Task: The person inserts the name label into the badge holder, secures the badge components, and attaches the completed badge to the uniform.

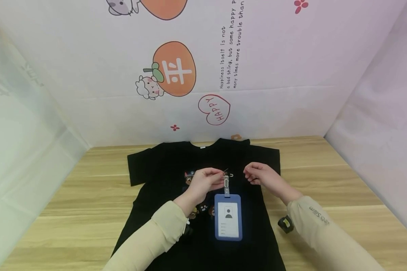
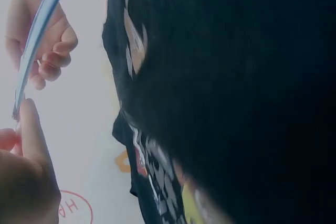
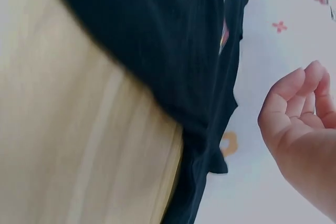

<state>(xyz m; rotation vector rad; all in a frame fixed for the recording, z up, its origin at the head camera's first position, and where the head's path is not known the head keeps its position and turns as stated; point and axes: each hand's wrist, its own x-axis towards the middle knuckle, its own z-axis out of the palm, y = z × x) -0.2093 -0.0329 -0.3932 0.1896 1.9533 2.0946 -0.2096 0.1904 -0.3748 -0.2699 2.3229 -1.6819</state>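
Observation:
My left hand (image 1: pixel 203 185) pinches the metal clip (image 1: pixel 226 181) at the top of a blue badge holder (image 1: pixel 217 222). A thin pin sticks up from this clip beside a small hook and appears unfastened. The badge hangs upright over a black T-shirt (image 1: pixel 169 210) with cartoon dogs on its chest. In the left wrist view the badge holder (image 2: pixel 39 30) is seen edge-on. To the right of the clip, apart from it, is my right hand (image 1: pixel 266 178). Its fingers (image 3: pixel 281 95) are loosely curled, and nothing shows in them.
The shirt lies spread on a wood-grain table (image 1: pixel 88 195), collar toward the back. A small black object with a yellow-green patch (image 1: pixel 286 224) sits by the right sleeve. Behind the table stands a printed white backdrop (image 1: pixel 274 94), with white sheets at both sides.

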